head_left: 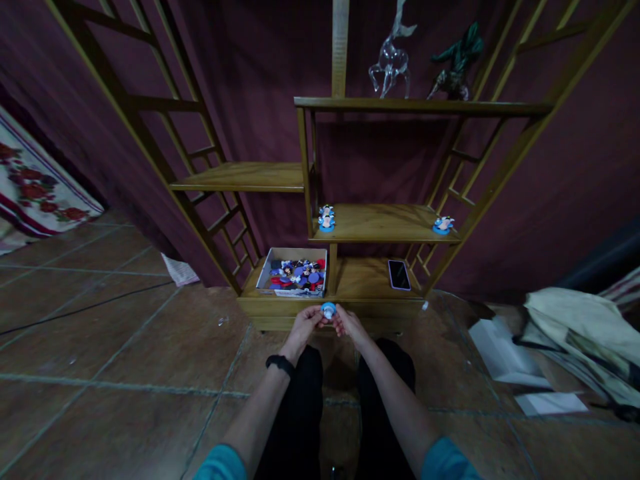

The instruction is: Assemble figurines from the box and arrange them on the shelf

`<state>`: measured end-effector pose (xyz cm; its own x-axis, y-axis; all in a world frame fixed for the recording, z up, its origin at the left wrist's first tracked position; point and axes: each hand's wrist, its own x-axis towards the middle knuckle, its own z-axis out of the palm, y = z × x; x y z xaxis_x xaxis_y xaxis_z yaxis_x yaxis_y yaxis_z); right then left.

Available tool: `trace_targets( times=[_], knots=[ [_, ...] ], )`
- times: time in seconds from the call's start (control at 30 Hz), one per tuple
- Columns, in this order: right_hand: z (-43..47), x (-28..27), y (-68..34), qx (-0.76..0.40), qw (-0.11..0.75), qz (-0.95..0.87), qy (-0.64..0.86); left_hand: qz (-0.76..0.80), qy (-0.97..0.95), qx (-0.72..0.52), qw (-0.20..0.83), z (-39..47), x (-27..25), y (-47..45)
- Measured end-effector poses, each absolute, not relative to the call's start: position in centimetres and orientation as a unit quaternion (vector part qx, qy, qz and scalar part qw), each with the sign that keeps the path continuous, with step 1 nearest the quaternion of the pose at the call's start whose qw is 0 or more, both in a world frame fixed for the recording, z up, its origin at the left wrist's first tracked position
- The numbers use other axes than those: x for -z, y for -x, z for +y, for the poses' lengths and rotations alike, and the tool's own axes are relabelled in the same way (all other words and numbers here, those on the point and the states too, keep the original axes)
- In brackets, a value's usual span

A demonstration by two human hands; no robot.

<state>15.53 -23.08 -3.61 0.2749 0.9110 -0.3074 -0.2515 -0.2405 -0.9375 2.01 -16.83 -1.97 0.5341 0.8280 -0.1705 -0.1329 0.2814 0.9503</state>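
Underfoot, a broad floor of reddish-brown tiles (165, 360), crossed by pale joints. Against a dark maroon backdrop (260, 100), a tall yellow-brown wooden shelf unit (265, 176), smooth-planked and faintly glossy, with stepped shelves and side frames of open, right-angled latticework. On the bottom deck, at the left, an open-topped rectangular cardboard box (300, 253), tan inside and pale outside, strewn with small pieces (300, 273) in purple-blue, red, black and white. On the upper shelf, a clear glass deer-shaped ornament (391, 61), slender-legged, and to its right a dark green ornament (457, 63), uneven in outline. In front of the deck, near the box's lower right corner, the bare left hand (306, 325) and the bare right hand (350, 325), close together, fingers bent in a light pinch. On the deck, right of the box, a flat phone with dark screen and pale purple rim (399, 275). On the middle shelf, little white-and-blue figurines on round blue bases (327, 223): two at the left end, one behind the other, and one at the right. Between the fingertips, grasped by both hands from opposite sides, a small round blue-and-white piece (328, 311): disc-shaped base, whitish lump at its middle, finer detail too small to tell.
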Motion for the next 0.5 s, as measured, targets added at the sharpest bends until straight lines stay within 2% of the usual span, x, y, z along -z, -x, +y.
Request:
trace_targets(
  times=[0.17, 0.5],
  knots=[
    [-22.50, 4.36, -15.33, -0.497, 0.558, -0.293, 0.597, 0.385, -0.469, -0.327, 0.725, -16.97, 1.93, -1.99],
    [-22.79, 3.67, -15.37, -0.543, 0.603, -0.244, 0.531, 0.395, -0.458, -0.309, 0.735, -17.14, 1.86, -2.00]
  ],
)
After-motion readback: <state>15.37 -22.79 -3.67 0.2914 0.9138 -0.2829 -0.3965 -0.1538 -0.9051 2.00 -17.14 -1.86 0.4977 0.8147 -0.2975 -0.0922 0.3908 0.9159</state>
